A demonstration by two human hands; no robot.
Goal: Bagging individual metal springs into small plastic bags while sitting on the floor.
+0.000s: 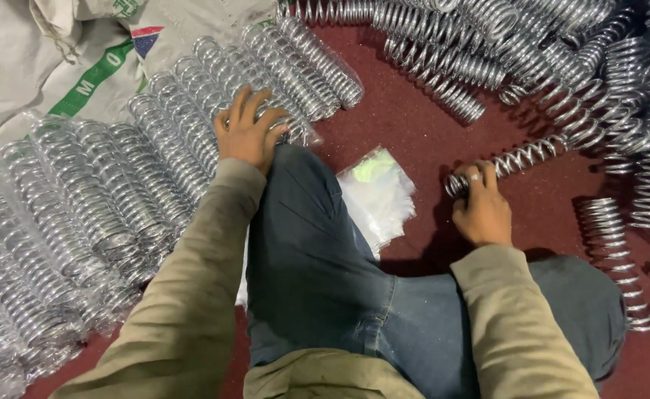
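A dark red carpeted floor fills the scene, its nap short and even. Beyond its upper left part lies a pale woven sack with green stripes, crumpled and creased. The light is dim and cool, throwing soft shadows on the floor to the right of the sack.

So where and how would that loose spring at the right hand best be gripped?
Around the near end of the coil spring, coming from the person's side, as the right hand does. It lies flat on the red floor, with its near end free and its far end running into the tangled spring pile.
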